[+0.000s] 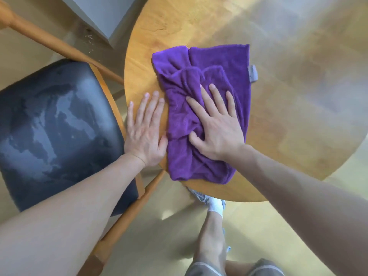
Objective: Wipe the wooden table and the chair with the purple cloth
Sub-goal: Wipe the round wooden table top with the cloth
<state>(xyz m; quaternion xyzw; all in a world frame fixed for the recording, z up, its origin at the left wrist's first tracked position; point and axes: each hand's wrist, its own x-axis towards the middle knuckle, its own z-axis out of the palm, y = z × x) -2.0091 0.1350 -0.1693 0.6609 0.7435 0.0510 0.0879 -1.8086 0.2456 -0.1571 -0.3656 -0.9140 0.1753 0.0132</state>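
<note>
We press our right hand [218,132] flat, fingers spread, on the purple cloth [201,108]. Our left hand [145,132] rests released on the tabletop [278,96], beside the chair [55,128].

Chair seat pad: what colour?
Dark navy, nearly black, with paler worn patches on the chair seat pad; head view, the only one.

Grey cabinet corner [103,18] on yellowish floor [39,52]

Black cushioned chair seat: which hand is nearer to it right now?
Left. The left hand lies flat on the round wooden table edge beside the black cushioned chair seat; the right hand presses the purple cloth farther from it.
</note>
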